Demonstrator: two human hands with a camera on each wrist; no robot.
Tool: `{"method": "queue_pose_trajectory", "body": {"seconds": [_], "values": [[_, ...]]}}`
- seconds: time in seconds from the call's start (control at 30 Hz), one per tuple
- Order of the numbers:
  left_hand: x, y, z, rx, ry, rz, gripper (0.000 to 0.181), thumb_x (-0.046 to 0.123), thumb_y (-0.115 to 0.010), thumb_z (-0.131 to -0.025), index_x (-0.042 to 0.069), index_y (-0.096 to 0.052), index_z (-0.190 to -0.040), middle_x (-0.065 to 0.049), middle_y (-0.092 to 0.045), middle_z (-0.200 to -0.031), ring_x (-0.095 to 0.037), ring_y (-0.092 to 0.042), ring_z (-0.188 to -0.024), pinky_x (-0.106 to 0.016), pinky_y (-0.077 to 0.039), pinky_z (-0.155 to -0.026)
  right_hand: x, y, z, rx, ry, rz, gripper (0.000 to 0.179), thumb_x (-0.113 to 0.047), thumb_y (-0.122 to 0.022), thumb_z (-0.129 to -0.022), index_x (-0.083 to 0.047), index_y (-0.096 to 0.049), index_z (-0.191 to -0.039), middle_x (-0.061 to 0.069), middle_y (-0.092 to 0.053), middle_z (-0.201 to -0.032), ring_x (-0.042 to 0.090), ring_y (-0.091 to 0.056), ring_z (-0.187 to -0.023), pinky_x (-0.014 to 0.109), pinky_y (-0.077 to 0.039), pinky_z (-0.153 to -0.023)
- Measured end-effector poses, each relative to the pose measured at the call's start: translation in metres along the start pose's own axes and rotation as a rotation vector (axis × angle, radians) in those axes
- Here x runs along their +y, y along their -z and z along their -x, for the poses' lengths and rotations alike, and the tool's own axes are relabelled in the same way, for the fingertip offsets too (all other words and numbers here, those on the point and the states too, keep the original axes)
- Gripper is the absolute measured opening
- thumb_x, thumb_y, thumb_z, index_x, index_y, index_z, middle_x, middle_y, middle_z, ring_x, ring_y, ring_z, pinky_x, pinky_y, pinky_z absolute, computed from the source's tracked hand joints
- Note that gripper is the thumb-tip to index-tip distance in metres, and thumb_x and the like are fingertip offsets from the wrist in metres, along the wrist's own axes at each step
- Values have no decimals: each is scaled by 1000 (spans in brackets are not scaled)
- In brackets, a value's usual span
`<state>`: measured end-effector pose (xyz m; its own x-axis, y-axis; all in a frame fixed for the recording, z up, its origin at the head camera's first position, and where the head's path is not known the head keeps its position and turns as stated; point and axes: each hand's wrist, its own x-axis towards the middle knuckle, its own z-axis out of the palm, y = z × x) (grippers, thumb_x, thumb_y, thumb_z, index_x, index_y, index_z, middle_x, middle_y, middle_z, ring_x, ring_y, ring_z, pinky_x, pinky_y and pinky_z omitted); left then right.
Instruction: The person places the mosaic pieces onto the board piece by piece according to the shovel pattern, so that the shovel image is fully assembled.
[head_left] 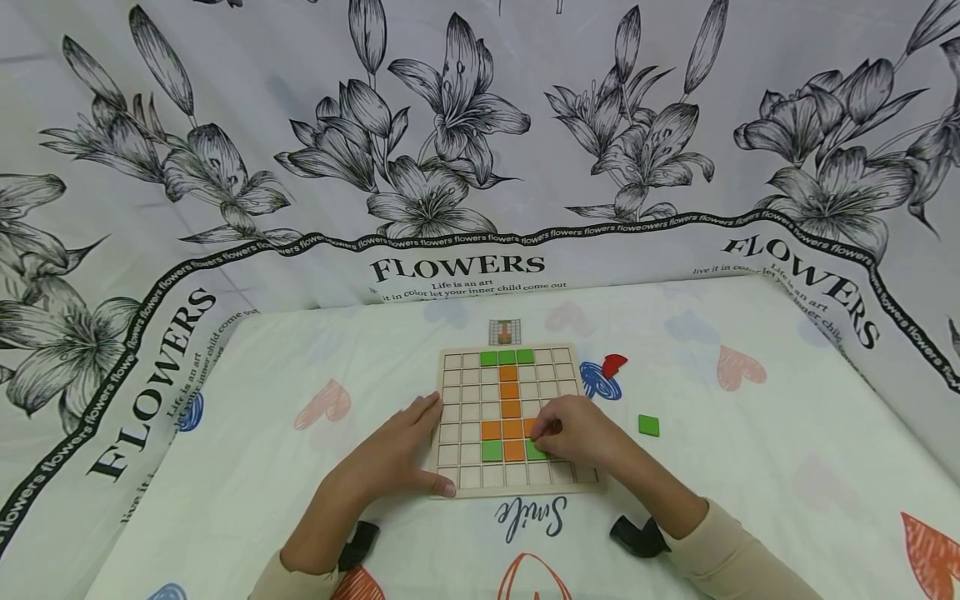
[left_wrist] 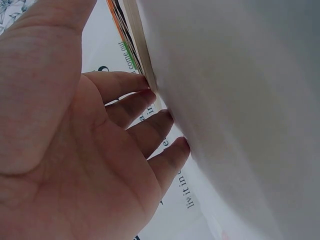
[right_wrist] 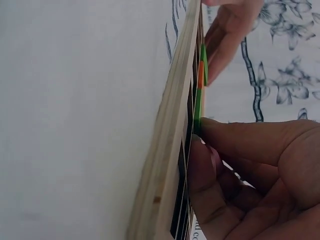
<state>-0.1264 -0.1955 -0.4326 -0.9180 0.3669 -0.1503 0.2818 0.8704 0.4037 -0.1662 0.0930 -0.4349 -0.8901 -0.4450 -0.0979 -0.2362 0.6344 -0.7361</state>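
A square wooden grid board [head_left: 457, 387] lies on the cloth, with orange tiles [head_left: 509, 391] and green tiles [head_left: 507, 357] set in some of its cells. My left hand [head_left: 393, 454] rests along the board's left edge, its thumb at the near left corner. In the left wrist view its fingers [left_wrist: 150, 135] reach out fairly straight to the board's side. Over the lower right part of the grid, my right hand [head_left: 573, 429] pinches a green tile [head_left: 536, 451] at its cell. In the right wrist view the thumb and a curled finger meet at that tile [right_wrist: 198, 112].
One loose green tile [head_left: 648, 426] lies right of the board. Behind the board is a small pattern card [head_left: 505, 332]. A cloth printed with hearts [head_left: 324, 404] covers the surface, and a flower-printed sheet [head_left: 450, 125] hangs at the back. Black wrist straps [head_left: 637, 536] sit by both wrists.
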Motion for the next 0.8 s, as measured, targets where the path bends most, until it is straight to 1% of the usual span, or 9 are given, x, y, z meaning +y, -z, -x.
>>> {"method": "queue_pose_trajectory", "body": {"seconds": [0.1, 0.2, 0.33, 0.4, 0.47, 0.53, 0.67, 0.73, 0.8], "values": [[0, 0, 0, -1, 2, 0, 124, 63, -86, -63, 3, -31, -157, -10, -26, -163, -33, -23, -149, -49, -27, -117, -1, 2, 2, -18, 29, 31, 16, 0, -77, -85, -14, -77, -79, -6, -61, -79, 15, -56, -77, 26, -54, -67], [1, 1, 0, -3, 6, 3, 124, 62, -86, -63, 3, -32, -157, -10, -25, -163, -33, -23, -149, -49, -27, -117, 1, 8, 5, -52, 67, 56, 13, -3, -76, -87, -16, -78, -83, -8, -63, -84, 15, -55, -82, 29, -53, -72], [1, 1, 0, -4, 6, 1, 124, 62, -86, -63, 3, -31, -157, -10, -26, -163, -32, -22, -149, -49, -27, -117, 12, 24, 11, -117, 124, 38, 11, -9, -72, -92, -18, -79, -91, -10, -68, -92, 17, -57, -89, 32, -53, -76], [1, 0, 0, -3, 5, -1, 124, 62, -86, -63, 3, -31, -157, -10, -26, -163, -32, -23, -149, -49, -27, -117, 19, 34, 14, -147, 134, 16, 10, -11, -71, -92, -18, -78, -93, -10, -69, -94, 17, -57, -89, 32, -53, -75], [1, 0, 0, -1, 2, 0, 124, 62, -86, -63, 3, -31, -157, -10, -26, -163, -32, -23, -149, -50, -27, -117, 26, 44, 19, -161, 117, -1, 8, -11, -72, -92, -16, -77, -95, -8, -69, -93, 17, -58, -86, 30, -54, -71], [0, -1, 0, 0, -2, 1, 124, 63, -85, -63, 3, -31, -157, -10, -26, -163, -33, -23, -149, -50, -27, -117, 33, 55, 23, -151, 89, 1, 8, -10, -72, -91, -14, -76, -96, -5, -68, -90, 18, -58, -80, 29, -54, -65], [0, 0, 1, -1, -4, -2, 124, 64, -84, -64, 3, -30, -157, -10, -25, -163, -33, -23, -149, -50, -27, -117, 48, 76, 31, -60, -14, 60, 8, -6, -72, -89, -11, -75, -95, -2, -63, -83, 19, -55, -72, 31, -52, -58], [-1, 0, 1, -1, -1, -4, 124, 64, -84, -64, 3, -30, -157, -10, -25, -163, -33, -23, -149, -50, -27, -117, 55, 86, 34, -11, -80, 92, 9, -6, -73, -87, -9, -74, -95, 0, -61, -81, 20, -54, -73, 32, -50, -60], [-1, 0, 1, -4, 2, -8, 124, 64, -84, -64, 4, -30, -158, -9, -25, -164, -32, -22, -149, -49, -27, -117, 61, 95, 37, 16, -145, 110, 12, -7, -75, -84, -8, -73, -96, 2, -59, -81, 21, -53, -74, 33, -49, -61]]}}
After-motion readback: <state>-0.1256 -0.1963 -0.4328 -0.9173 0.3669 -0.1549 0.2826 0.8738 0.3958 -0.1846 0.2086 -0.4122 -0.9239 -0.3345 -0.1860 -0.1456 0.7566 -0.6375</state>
